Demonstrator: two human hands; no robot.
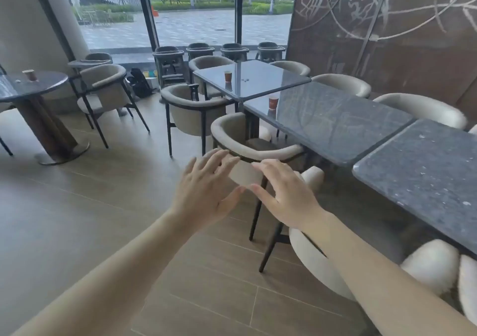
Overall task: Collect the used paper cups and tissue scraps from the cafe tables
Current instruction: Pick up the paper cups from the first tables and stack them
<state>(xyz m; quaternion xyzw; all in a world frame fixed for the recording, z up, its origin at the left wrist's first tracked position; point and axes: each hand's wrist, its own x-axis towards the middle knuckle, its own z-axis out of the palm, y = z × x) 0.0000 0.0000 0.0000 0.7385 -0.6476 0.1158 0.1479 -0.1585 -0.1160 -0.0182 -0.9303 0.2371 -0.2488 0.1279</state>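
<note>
A brown paper cup [273, 102] stands at the near left corner of the middle dark stone table [335, 129]. Another paper cup [228, 76] stands on the far square table [258, 82], with small white scraps [245, 80] to its right. A third cup [29, 74] stands on the round table [38, 88] at the left, beside a small scrap [18, 81]. My left hand [206, 188] and my right hand [284, 193] are stretched out side by side in mid-air over the floor, fingers spread, holding nothing, well short of all the cups.
Beige armchairs [247, 150] line both sides of the row of tables, one directly beyond my hands. Another armchair [191, 108] stands by the far table. High chairs [170, 62] stand by the window. A black bag [139, 82] lies on the floor. Open wood floor stretches to the left.
</note>
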